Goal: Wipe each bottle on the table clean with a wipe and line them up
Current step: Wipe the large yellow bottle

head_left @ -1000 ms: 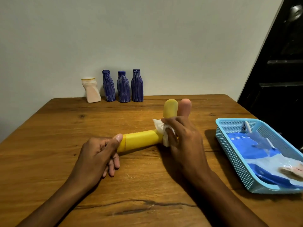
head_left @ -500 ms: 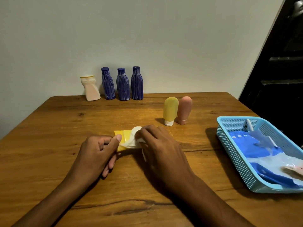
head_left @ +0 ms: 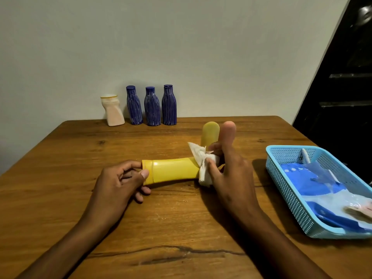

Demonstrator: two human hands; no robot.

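Right of the right hand [head_left: 227, 174], a blue basket [head_left: 285, 190] holds blue packets. Versus earlier, this hand's wipe [head_left: 203, 168] grips the yellow bottle's [head_left: 171, 171] far end; left hand [head_left: 118, 182] pinches its cap.

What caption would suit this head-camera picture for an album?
Left hand holds a yellow bottle lying sideways while right hand rubs it with a wipe.

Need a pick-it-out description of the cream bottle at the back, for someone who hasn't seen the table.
Start at the far edge of the wooden table, against the wall, where four bottles stand in a row. The cream bottle is at the left end, beside three blue bottles. It alone is pale and squat, and it leans.
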